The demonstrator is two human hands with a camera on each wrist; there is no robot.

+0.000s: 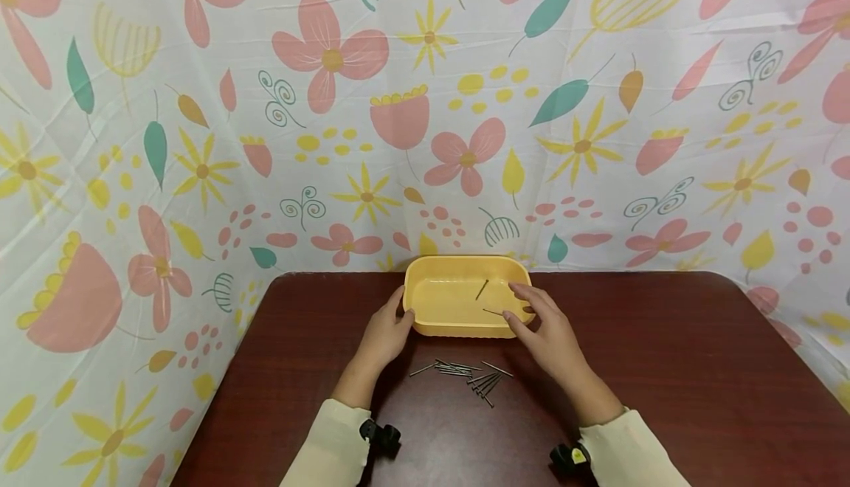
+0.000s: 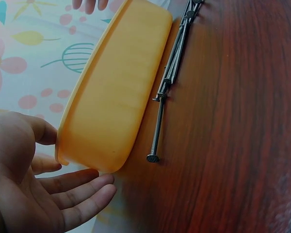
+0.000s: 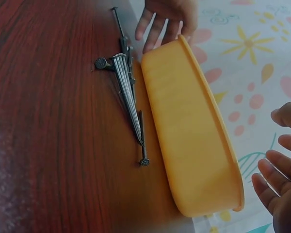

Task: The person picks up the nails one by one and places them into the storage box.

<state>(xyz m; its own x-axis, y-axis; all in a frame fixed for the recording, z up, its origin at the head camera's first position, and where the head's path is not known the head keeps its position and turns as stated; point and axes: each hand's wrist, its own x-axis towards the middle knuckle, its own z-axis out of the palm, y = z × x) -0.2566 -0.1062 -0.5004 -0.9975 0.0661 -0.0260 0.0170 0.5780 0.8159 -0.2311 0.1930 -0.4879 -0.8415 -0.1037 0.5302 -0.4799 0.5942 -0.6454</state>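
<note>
A yellow plastic tray [image 1: 458, 330] sits at the table's far edge, with two nails inside, one of them a dark nail [image 1: 481, 290]. My left hand [image 1: 387, 333] is at the tray's left end, its thumb touching the rim and its other fingers loosely extended beside the end wall. At the opposite end, my right hand [image 1: 550, 336] is spread, thumb toward the front corner. The right wrist view shows a gap between those fingers and the tray, with nothing held. In front of the tray lies a loose pile of several nails [image 1: 454, 371].
A dark reddish-brown wooden table [image 1: 664, 369] bears the tray and nails. Directly behind its far edge hangs a white floral cloth [image 1: 425, 210], which also runs down the left side. Black straps [image 1: 381, 437] are on both wrists.
</note>
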